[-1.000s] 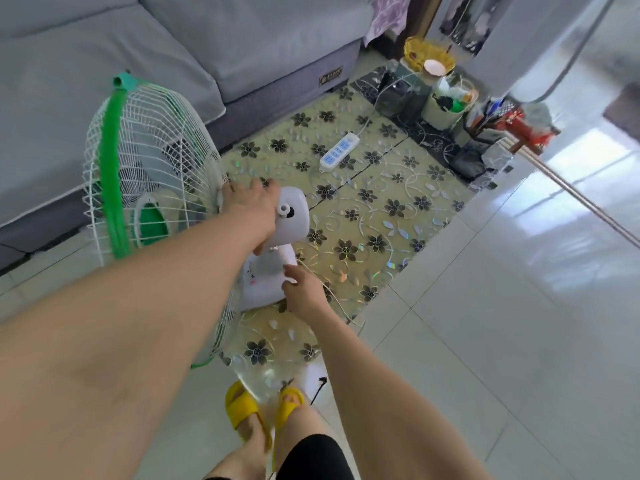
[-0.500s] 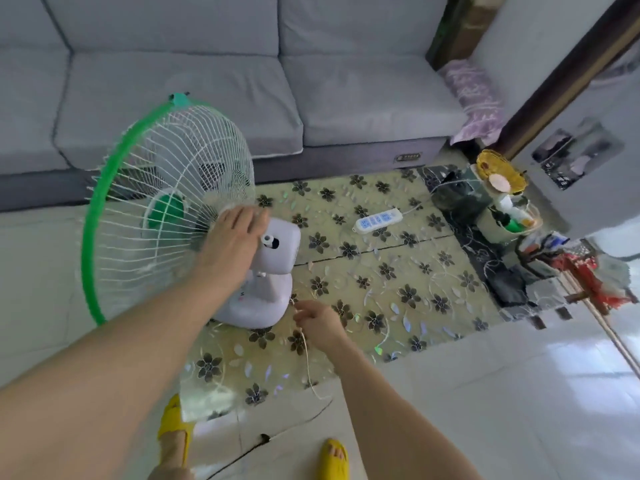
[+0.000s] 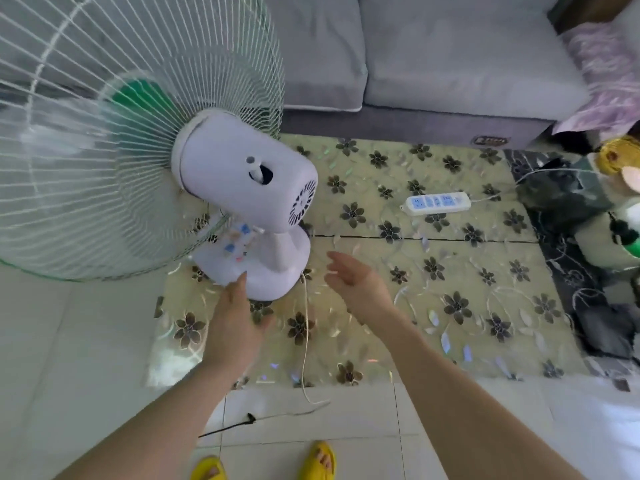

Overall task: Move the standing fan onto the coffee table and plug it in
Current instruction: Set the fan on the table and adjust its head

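The white fan (image 3: 242,181) with a green-rimmed wire cage stands on the left end of the flower-patterned coffee table (image 3: 450,292). Its thin white cord (image 3: 305,341) runs from the base over the table's near edge to the floor, joining a black lead; the plug is not visible. A white power strip (image 3: 436,203) with blue sockets lies further back on the table. My left hand (image 3: 235,323) is spread flat, fingertips touching the front of the fan's base. My right hand (image 3: 356,282) hovers open just right of the base, holding nothing.
A grey sofa (image 3: 450,64) runs behind the table. Dark bags, a yellow dish and containers (image 3: 568,195) crowd the table's right end. A purple cloth (image 3: 606,81) lies on the sofa's right end. White tiled floor (image 3: 86,375) and my yellow slippers are below.
My left hand has come down from the motor housing to the fan's base. My right hand has let go of the cord and opened. The view has closed in on the fan.
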